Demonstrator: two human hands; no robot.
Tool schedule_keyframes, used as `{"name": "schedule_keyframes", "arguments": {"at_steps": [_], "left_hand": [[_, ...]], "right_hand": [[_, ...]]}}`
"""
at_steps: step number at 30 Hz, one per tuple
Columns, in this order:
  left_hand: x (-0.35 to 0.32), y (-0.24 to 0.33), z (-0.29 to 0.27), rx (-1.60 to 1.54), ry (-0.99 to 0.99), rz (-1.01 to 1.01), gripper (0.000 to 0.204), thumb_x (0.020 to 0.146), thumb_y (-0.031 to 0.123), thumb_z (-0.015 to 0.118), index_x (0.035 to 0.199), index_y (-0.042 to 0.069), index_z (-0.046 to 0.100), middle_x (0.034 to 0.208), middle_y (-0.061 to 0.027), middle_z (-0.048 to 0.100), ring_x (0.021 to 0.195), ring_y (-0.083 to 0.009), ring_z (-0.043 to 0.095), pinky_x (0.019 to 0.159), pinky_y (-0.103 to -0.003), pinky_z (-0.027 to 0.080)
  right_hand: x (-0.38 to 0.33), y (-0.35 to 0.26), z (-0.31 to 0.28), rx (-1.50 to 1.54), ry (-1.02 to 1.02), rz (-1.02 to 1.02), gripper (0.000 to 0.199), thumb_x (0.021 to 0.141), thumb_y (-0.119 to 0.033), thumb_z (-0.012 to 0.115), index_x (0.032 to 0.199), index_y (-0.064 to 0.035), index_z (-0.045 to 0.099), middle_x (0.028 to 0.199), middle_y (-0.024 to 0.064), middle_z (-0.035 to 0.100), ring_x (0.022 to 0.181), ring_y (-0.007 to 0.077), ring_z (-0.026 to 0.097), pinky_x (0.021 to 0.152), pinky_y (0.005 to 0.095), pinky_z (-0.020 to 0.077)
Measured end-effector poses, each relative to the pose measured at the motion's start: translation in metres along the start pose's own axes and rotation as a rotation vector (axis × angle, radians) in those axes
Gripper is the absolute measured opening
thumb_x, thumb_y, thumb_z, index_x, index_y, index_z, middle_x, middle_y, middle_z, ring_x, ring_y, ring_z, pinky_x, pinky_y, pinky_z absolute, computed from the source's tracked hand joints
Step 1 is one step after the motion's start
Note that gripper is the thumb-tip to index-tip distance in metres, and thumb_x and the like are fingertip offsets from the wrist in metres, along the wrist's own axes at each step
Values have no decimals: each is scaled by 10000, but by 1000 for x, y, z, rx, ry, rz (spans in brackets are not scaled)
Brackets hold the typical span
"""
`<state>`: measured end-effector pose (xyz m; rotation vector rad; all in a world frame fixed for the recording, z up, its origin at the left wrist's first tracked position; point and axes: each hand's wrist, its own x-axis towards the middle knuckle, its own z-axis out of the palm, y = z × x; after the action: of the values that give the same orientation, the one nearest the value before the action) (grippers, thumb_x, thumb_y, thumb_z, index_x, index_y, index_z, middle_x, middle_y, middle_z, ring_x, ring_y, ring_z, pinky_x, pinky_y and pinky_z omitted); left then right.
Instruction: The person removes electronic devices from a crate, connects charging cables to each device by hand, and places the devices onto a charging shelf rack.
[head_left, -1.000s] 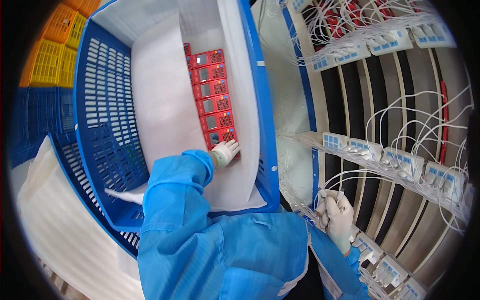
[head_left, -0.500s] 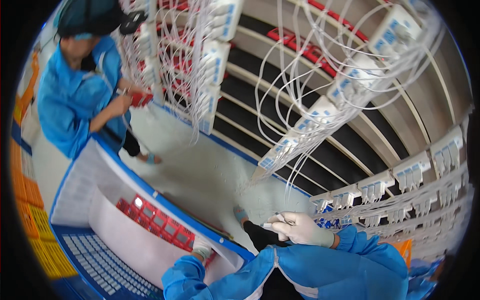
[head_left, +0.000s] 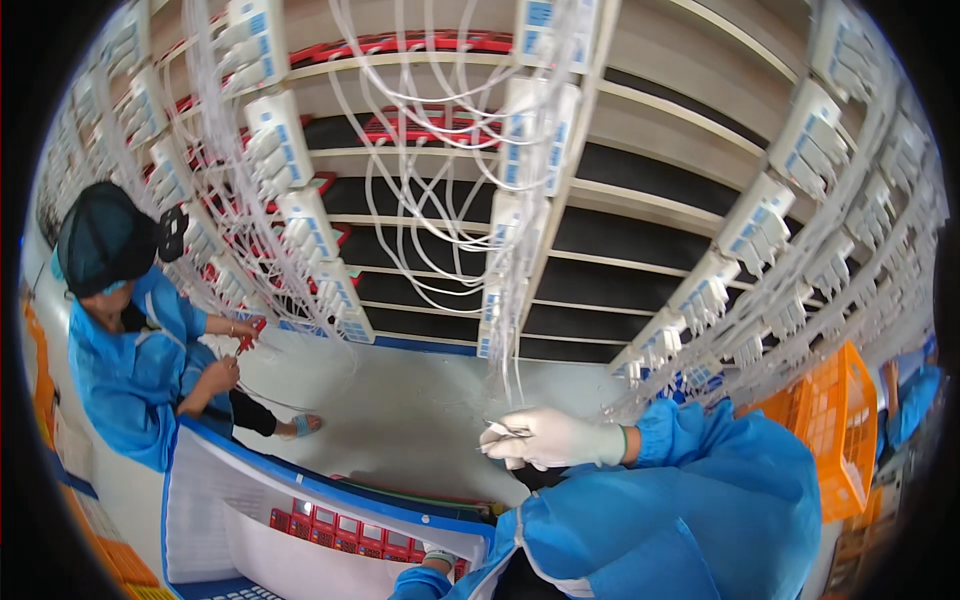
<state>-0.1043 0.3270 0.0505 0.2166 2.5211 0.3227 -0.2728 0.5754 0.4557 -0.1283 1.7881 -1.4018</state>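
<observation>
My right hand (head_left: 550,438), in a white glove with a blue sleeve, pinches the loose ends of thin white cables (head_left: 505,385) that hang from the rack above. My left hand (head_left: 437,557) shows only as a sliver at the bottom edge, down inside a blue crate (head_left: 330,488). It sits by a row of small red devices (head_left: 340,525) lying on a white liner sheet (head_left: 210,500). Its fingers are hidden.
A tall rack (head_left: 600,250) of dark shelves carries several white plug blocks (head_left: 300,225) with dangling cables. A person in a blue coat (head_left: 120,370) and dark cap works at the left, holding something red. An orange crate (head_left: 830,430) stands at the right.
The view has swung up from the crate to the rack. My right hand has drawn in toward the middle, still on the cable ends. My left hand has dropped almost out of sight.
</observation>
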Motion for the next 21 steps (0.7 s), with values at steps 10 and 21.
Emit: {"name": "schedule_keyframes", "arguments": {"at_steps": [10,21], "left_hand": [[-125,-25,-40,-1192,365,-376,335,706,152,718,1013,69,614,873,-68,656,697,-189,626,629,-323,532],[-198,127,-295,-1939,1262,265,400,862,165,602,1211,47,447,1065,-66,563,901,-172,573,796,-343,495]], "right_hand": [[0,10,-4,-207,-164,-172,288,892,-271,572,1052,-33,604,805,23,597,687,85,553,657,233,461],[26,-27,67,84,-590,-881,188,881,-178,601,982,-19,594,1231,127,501,1051,144,544,880,251,420]]}}
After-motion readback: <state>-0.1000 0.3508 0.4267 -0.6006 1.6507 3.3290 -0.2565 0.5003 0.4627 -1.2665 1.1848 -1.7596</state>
